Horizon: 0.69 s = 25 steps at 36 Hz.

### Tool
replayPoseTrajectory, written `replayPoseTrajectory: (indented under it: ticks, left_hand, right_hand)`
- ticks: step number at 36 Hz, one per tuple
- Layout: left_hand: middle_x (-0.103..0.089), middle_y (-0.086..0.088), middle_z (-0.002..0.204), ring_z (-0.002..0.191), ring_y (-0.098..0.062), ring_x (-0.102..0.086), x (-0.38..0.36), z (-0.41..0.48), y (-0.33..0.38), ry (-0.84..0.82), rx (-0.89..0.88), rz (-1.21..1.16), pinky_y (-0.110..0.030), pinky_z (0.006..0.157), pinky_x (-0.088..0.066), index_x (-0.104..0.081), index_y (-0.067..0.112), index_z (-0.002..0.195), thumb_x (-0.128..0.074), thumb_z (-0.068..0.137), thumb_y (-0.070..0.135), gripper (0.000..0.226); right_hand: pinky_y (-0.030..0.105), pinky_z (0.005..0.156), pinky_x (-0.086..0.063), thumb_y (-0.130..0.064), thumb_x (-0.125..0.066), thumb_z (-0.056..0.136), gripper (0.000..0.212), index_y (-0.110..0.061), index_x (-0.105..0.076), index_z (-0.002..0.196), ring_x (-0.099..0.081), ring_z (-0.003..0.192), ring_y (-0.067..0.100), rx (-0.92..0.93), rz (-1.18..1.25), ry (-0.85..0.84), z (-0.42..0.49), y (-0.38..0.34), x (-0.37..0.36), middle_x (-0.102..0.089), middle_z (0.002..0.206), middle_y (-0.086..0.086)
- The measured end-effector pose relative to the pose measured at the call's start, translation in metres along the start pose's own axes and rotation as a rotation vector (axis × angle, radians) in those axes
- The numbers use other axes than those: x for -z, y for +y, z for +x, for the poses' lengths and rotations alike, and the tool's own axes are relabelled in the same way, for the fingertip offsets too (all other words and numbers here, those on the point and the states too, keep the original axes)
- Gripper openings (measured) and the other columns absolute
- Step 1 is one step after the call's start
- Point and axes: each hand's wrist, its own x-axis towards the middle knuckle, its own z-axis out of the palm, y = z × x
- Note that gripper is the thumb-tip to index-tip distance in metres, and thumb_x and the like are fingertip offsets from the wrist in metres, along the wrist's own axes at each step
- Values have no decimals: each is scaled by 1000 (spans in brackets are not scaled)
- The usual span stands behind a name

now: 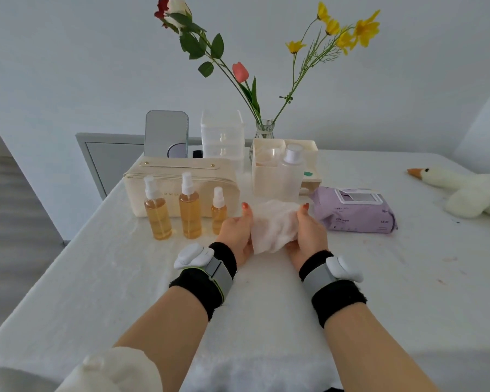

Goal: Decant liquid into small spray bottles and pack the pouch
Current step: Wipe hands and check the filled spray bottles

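**Both hands grip a crumpled wipe beside three filled spray bottles**

On a white cloth-covered table [125,278], three clear spray bottles stand in a row toward the left edge, each holding amber liquid under a white pump top: a left bottle [156,215], a taller middle bottle [190,210] and a short right bottle [219,212]. Just behind them sits a cream zip pouch [178,176] with brass studs, its zip closed. Behind the pouch, near the far edge, a rounded mirror [166,134] stands beside a frosted plastic drawer unit [222,137]. At the table's middle, the left hand [236,236] and right hand [306,233] are each closed on opposite sides of a soft, crumpled white wipe [272,226], fingers curled narrow, thumbs up. Both wrists wear black bands with white devices. Behind the hands, a cream organiser [266,176] holds a translucent white-capped bottle [290,172]; a glass vase [264,131] of flowers stands behind it. To the right lies a lilac wipes pack [354,213], flap closed. A plush goose [461,190] rests at the right edge.
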Motion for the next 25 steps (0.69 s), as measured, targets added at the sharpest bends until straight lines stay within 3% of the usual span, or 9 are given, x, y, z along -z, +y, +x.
replayPoseTrajectory:
  ticks: [3,6,9,12,15,17,20,22,25]
  left_hand:
    - [-76,-20,104,96,-35,-75,3,-4,5,-130,91,-192,-45,83,-62,-65,0,114,-25,96,75,87]
    - [-73,-27,111,103,-40,-72,6,-7,6,-186,111,-238,-48,87,-60,-62,1,124,-19,90,83,98]
    - [-70,-30,116,108,-43,-69,7,-9,7,-230,108,-257,-51,95,-56,-60,5,131,-19,87,86,101]
    - [-69,-30,118,111,-41,-68,6,-13,7,-255,94,-264,-50,95,-56,-60,6,135,-16,86,86,103]
    - [-65,-24,130,112,-36,-68,8,-16,8,-276,88,-287,-50,96,-55,-52,13,144,-15,89,84,98]
    - [-61,-19,137,95,-26,-72,9,-17,8,-289,83,-325,-48,94,-54,-42,22,151,-17,91,82,89]
    - [-65,-16,127,68,-18,-62,11,-16,6,-311,80,-326,-45,85,-56,-42,19,152,-17,94,79,87]
    - [-64,-18,117,73,-20,-57,11,-18,5,-327,70,-311,-47,91,-54,-45,15,150,-16,94,78,89]
    - [-69,-22,108,93,-33,-68,9,-20,5,-347,45,-246,-50,96,-52,-46,15,149,-13,95,77,88]
  right_hand:
    - [20,41,-41,-47,-62,98,31,-18,-69,90,-55,48,9,44,67,12,-4,-6,-1,-61,65,-2]
    - [26,53,-49,-49,-57,99,31,-25,-71,86,-62,66,11,129,-44,2,-9,-6,-7,-70,75,-6]
    - [23,75,-43,-33,-58,101,28,-21,-72,80,-60,84,14,500,-499,-84,-14,1,-9,-67,84,-7]
    - [27,88,-32,-29,-58,101,25,-12,-77,97,-44,107,20,835,-1031,-203,-12,15,-8,-63,112,-4]
    - [33,85,-25,-33,-56,102,20,-24,-74,105,-40,104,13,885,-1209,-271,-12,21,-8,-61,110,-11]
    - [35,82,-30,-29,-54,102,18,-20,-69,106,-47,100,20,879,-1316,-318,-12,24,-8,-61,106,-4]
    - [38,77,-39,-16,-56,101,14,-7,-66,98,-48,95,30,867,-1291,-369,-13,27,-8,-55,96,9]
    - [35,74,-38,-9,-57,98,12,-6,-66,90,-47,92,27,870,-1245,-356,-14,26,-9,-54,90,9]
    - [32,70,-38,-5,-60,96,16,-3,-64,80,-46,80,20,832,-1122,-295,-14,24,-8,-53,79,4]
